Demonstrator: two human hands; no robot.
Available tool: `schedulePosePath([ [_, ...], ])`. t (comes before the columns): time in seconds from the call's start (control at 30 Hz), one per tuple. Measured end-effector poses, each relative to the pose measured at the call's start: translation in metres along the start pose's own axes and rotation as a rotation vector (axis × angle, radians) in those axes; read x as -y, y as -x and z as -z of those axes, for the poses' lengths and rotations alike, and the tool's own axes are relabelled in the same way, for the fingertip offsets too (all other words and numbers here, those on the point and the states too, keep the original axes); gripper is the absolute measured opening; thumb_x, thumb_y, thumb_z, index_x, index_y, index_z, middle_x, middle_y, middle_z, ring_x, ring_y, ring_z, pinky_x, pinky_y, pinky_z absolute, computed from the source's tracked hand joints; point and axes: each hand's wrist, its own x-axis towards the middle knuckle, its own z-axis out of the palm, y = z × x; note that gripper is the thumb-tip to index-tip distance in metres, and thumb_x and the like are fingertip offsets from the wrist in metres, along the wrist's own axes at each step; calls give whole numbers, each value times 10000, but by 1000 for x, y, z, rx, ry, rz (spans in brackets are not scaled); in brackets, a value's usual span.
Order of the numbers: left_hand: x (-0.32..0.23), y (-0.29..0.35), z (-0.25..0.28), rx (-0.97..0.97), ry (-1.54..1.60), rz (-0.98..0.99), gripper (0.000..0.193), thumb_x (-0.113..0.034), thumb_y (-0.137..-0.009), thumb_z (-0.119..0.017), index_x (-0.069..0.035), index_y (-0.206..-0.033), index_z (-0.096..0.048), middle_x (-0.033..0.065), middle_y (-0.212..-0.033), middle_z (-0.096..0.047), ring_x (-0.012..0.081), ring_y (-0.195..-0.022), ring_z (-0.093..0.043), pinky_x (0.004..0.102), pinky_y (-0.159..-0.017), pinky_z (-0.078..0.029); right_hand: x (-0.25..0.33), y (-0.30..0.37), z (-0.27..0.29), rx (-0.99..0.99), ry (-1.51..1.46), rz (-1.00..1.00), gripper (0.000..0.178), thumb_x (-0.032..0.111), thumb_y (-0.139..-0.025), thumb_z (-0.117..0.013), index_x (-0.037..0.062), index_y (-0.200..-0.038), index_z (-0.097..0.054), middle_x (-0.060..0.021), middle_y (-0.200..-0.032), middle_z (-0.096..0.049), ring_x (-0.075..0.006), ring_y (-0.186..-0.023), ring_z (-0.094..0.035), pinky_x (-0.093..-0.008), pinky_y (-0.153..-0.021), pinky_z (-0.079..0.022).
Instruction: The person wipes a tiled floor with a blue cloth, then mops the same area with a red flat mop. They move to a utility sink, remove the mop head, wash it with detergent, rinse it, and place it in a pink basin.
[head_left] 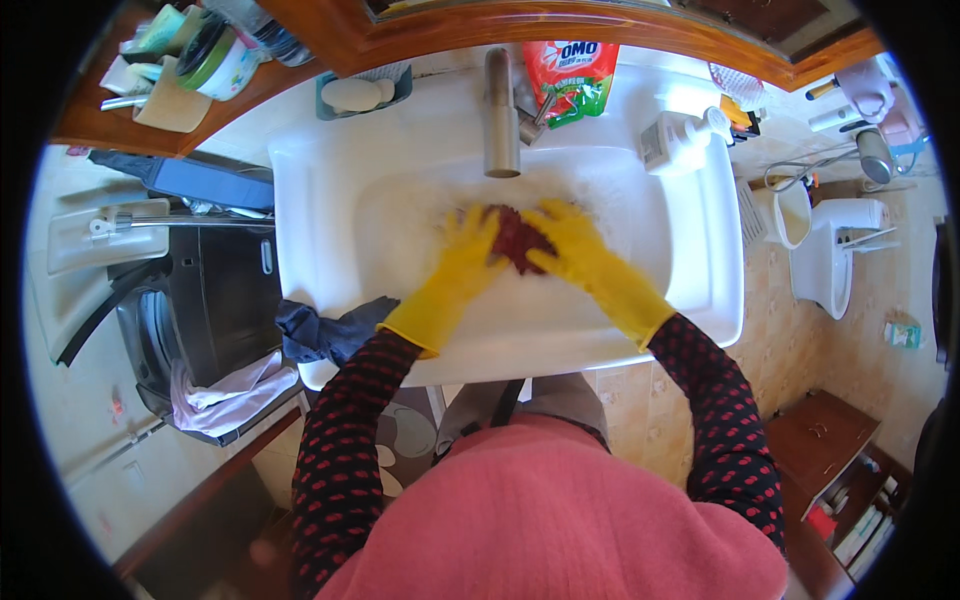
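A crumpled dark red cloth (520, 240) lies in the basin of the white sink (620, 345), below the metal tap (501, 120). My left hand (466, 252), in a yellow rubber glove, grips its left side; motion blurs the fingers. On the cloth's right side, my right hand (578, 248) in a matching glove has its fingers curled onto it. Both hands are closed on the cloth, close together. Water and some suds seem to surround them in the basin. Over the sink's front left rim hangs a dark blue cloth (345, 330).
Behind the tap stand a red and green detergent pouch (570, 80) and, to the right, a white pump bottle (680, 140). A soap dish (390, 98) sits at the back left rim. Left of the sink, a pale cloth (230, 395) lies on a dark machine (220, 310).
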Motion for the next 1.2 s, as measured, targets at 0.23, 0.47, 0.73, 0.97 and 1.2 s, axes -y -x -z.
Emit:
schedulePosePath([
  [0.23,20,-36,-73,550,70,198,381,-361,-863,-634,-59,-1094,-668,181,-934,-687,345,-947,-656,481,-826,-497,-42,-35,-82,222,65,-382,249,216,-832,-614,67,-1029,-647,-173,-891,-676,-404,-944,-624,-510,-797,-500],
  [0.47,64,-48,-13,287,515,691,438,-389,-883,-620,-75,-1188,-630,200,-1056,-672,356,-1009,-635,481,-867,-482,-14,-47,-19,102,-68,-289,349,238,-810,-663,89,-1125,-643,-175,-964,-679,-386,-955,-631,-478,-824,-488],
  [0.73,-2,19,-27,405,15,174,639,-290,-823,-684,-103,-1394,-466,242,-1367,-478,423,-1293,-416,575,-1037,-363,10,-1,-43,167,204,-23,352,284,-865,-594,115,-1171,-635,-188,-1217,-602,-371,-1051,-604,-493,-894,-473],
  [0.97,51,-42,-61,394,286,343,270,-276,-839,-649,-65,-999,-696,181,-1024,-689,360,-985,-645,457,-865,-499,-23,-53,-48,317,-116,-332,221,197,-903,-571,79,-1070,-655,-161,-989,-685,-360,-914,-650,-446,-760,-508],
  [1.2,40,-7,12,171,197,408,594,-367,-849,-648,-149,-1383,-504,211,-1236,-608,433,-1185,-524,510,-981,-417,20,-47,39,492,315,-546,701,343,-797,-709,8,-1366,-474,-194,-1270,-583,-325,-1185,-552,-407,-1011,-425],
])
